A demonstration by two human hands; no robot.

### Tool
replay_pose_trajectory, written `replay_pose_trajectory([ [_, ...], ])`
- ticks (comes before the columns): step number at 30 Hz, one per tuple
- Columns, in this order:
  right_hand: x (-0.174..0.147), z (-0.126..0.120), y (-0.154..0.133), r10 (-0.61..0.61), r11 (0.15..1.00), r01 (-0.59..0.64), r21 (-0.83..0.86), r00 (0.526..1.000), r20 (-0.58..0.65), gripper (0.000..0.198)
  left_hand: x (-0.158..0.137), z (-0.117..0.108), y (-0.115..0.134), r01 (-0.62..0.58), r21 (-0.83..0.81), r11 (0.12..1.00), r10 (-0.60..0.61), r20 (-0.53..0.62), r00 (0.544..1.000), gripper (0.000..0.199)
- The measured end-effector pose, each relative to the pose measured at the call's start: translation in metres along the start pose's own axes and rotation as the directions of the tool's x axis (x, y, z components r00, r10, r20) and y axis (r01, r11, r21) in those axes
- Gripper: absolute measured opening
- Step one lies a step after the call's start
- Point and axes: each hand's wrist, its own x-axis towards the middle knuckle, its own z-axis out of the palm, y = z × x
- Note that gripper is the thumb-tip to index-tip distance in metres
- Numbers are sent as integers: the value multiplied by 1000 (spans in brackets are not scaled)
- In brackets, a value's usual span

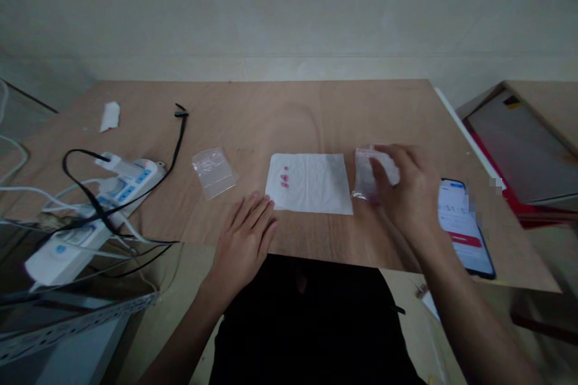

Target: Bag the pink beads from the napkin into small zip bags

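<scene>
Up on the phone [465,228] at right, what looks like "51" shows above a red bar; the rest is too small. Over at left, a white power strip [83,239] sits among tangled cables. One clear bag [214,171] lies left of the white paper [311,183] bearing small reddish bits [284,177]; a second bag [362,171] is just right, contents blurred. The left hand [244,237] lies flat, gripping nothing, fingertips by the paper's corner. The right hand [406,192] curls over that second bag, thumb and fingers parted; whether it pinches, I can't tell.
</scene>
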Motion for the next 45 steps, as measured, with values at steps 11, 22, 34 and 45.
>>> replay_pose_trajectory([
  [11, -37, 24, -36, -318, 934, 250, 254, 907, 275, 24, 4, -6, -60, 403, -94, 910, -413, -268, 871, 37],
  [22, -31, 29, -58, -328, 910, 228, 346, 907, 264, 23, 14, -8, -94, 335, -114, 935, -352, -200, 914, 24],
  [34, 0, 61, -114, -98, 729, -126, 673, 953, 285, 32, 30, -22, -52, 123, -939, 321, -837, -220, 501, 26],
  [45, 0, 93, -121, 21, 315, -602, 734, 777, 629, 22, 41, -16, -21, -62, -952, -301, -881, 252, 400, 20],
])
